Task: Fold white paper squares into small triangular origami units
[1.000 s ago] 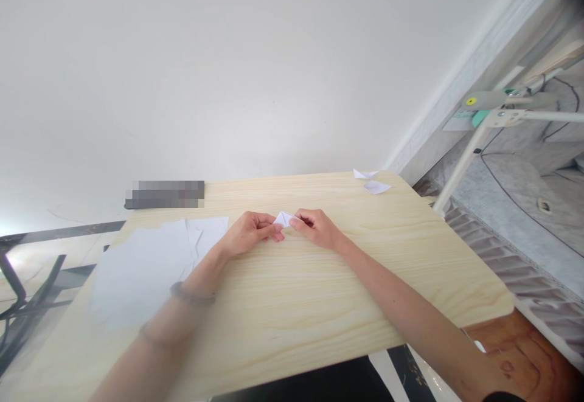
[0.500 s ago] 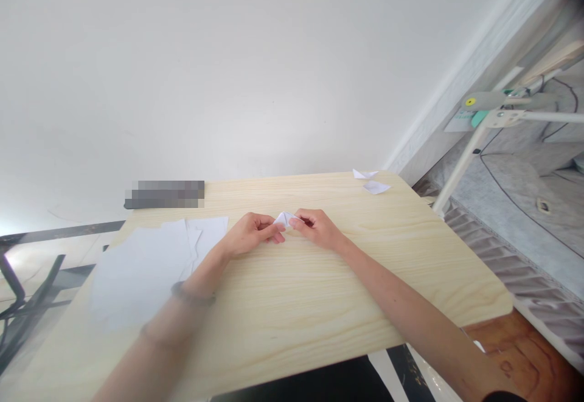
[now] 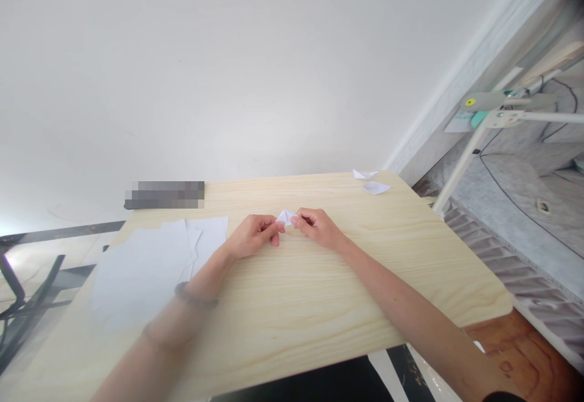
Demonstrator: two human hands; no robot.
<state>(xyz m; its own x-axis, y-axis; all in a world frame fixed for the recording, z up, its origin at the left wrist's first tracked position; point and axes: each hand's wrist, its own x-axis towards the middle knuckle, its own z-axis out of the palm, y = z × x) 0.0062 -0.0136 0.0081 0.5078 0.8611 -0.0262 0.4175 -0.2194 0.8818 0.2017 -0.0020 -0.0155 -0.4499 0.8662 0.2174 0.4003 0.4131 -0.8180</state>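
A small folded piece of white paper (image 3: 287, 216) with a pointed top is held between both hands, above the middle of the table. My left hand (image 3: 255, 233) pinches its left side between thumb and fingers. On the right side, my right hand (image 3: 316, 227) grips it in the same way, thumb towards me. The paper's outer ends are hidden by my fingers. Two folded white paper pieces (image 3: 376, 188) lie at the table's far right corner. To the left of my left hand, several white paper sheets (image 3: 137, 268) overlap on the tabletop, partly behind my forearm.
The pale wooden table (image 3: 292, 323) meets a white wall (image 3: 274, 73) at its far side. A pixelated dark object (image 3: 164, 195) sits at the back left. Beyond the right edge stand a white metal frame (image 3: 465, 152) and a grey fabric-covered surface (image 3: 524, 207).
Both hands have shifted very slightly with the folded paper between them. My left fingers have curled a little under it. The other papers have stayed put.
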